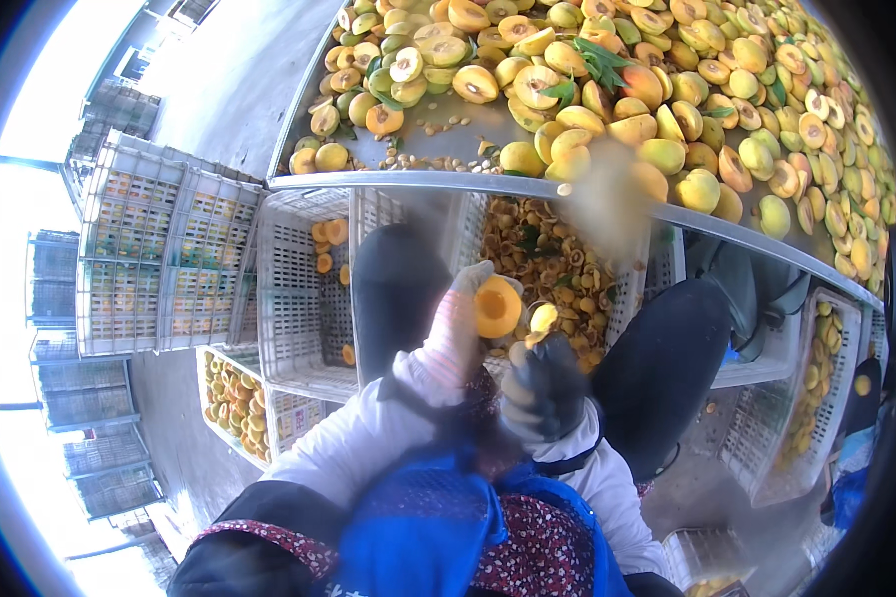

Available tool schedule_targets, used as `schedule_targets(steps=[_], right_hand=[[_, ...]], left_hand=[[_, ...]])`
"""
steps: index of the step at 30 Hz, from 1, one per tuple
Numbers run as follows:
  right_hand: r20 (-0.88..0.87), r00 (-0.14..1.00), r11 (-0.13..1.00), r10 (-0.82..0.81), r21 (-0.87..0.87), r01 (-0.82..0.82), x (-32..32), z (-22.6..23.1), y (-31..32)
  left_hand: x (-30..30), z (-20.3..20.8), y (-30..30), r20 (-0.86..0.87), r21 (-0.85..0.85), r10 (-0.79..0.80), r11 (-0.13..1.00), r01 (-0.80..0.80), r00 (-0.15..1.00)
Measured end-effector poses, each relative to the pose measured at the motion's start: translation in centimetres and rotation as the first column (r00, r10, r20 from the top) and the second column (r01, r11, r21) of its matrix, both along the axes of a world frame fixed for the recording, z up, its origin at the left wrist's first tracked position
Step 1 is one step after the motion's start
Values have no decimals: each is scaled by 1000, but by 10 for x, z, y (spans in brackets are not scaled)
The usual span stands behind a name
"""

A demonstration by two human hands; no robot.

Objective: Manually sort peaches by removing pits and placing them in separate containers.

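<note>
In front of my lap, my left hand [451, 333], in a pale glove, is closed round a peach half [498, 306]. Its orange cut face with a round hollow is turned toward me. Just right of it, my dark-gloved right hand [545, 393] is closed, its fingers curled and partly blurred. At its fingertips a small yellow piece of fruit [544, 318] shows, apart from the peach half; whether a tool carries it I cannot tell. Below and beyond both hands, between my knees, stands a crate of pits and fruit scraps [543, 231].
A metal table [438, 182] heaped with halved peaches [707, 109] runs across the far side. To the left stand a white crate [294, 289] with a few halves, a fuller crate [234, 403] and stacked crates [164, 244]. Another fruit crate [806, 398] is at right.
</note>
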State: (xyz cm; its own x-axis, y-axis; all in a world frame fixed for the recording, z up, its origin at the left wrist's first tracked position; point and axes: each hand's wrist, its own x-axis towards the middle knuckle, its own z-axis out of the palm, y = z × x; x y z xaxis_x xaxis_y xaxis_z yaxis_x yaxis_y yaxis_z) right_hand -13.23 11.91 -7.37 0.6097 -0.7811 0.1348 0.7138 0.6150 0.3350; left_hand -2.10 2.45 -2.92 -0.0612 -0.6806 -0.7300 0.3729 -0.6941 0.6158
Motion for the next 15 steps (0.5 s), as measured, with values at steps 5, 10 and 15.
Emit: schedule_targets(steps=[5, 10, 15], right_hand=[[-300, 937, 945, 179, 318, -78, 1, -9, 0], [-300, 916, 898, 267, 421, -124, 6, 0, -6], [-272, 928, 920, 255, 365, -146, 13, -41, -9]], left_hand=[[86, 12, -19, 427, -524, 54, 828, 198, 903], [151, 34, -64, 871, -54, 427, 573, 818, -243], [-1, 33, -88, 944, -269, 286, 385, 883, 163]])
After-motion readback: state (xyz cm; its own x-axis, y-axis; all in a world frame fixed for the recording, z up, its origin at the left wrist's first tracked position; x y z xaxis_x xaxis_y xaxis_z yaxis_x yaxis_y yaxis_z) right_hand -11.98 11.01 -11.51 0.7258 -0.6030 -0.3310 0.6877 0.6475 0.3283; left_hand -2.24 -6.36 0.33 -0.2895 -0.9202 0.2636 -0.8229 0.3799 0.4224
